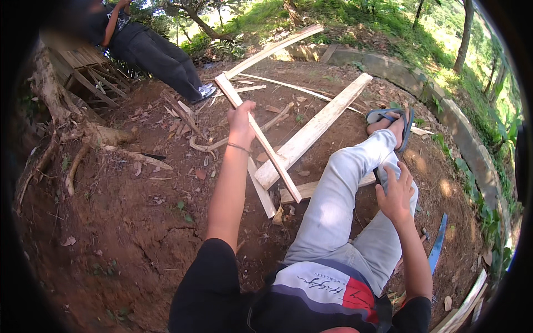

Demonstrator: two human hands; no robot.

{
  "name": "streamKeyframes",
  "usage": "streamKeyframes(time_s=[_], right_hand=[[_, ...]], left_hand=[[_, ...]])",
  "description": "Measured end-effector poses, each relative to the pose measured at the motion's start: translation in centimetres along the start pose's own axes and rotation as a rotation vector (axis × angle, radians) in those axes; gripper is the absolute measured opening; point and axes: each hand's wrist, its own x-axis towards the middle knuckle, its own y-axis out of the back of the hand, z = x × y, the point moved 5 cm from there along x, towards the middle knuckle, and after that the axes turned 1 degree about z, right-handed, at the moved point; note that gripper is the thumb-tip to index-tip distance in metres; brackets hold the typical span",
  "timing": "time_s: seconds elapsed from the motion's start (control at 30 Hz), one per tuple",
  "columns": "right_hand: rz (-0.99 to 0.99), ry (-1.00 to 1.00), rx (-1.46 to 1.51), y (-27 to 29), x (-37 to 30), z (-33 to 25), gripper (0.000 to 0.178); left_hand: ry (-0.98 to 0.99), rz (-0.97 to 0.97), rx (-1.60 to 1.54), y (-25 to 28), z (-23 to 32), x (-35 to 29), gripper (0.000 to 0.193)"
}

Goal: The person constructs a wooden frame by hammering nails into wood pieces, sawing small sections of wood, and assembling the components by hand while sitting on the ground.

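My left hand [241, 118] is closed around a narrow wooden strip [265, 145], which slants from upper left down toward my knees. Its lower end passes over a wide pale plank [322, 125]. Beneath these, a shorter board [262, 191] lies on the soil, and another board [300, 191] runs partly under my leg. My right hand [395, 194] hovers over or rests on my bent leg, fingers spread, with nothing in it; contact with the trousers is hard to make out.
A blue blade-shaped tool [437, 244] lies right of my leg, beside what looks like a small hammer [425, 234]. More wood strips [466, 305] lie at lower right. A person [158, 55] stands far left near tree roots [94, 133]. A low concrete edge [411, 75] curves behind.
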Motion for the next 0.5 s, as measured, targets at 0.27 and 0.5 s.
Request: streamKeyframes(time_s=[0.27, 0.5], right_hand=[[-0.042, 0.051, 0.062, -2.3, -0.6, -2.6, 0.058], [0.076, 0.247, 0.364, -0.5, 1.9, -8.4, 0.055]], left_hand=[[-0.124, 0.049, -0.143, 2.2, 0.7, 0.0, 0.028], [-0.46, -0.094, -0.087, -4.1, 3.3, -7.6, 0.041]])
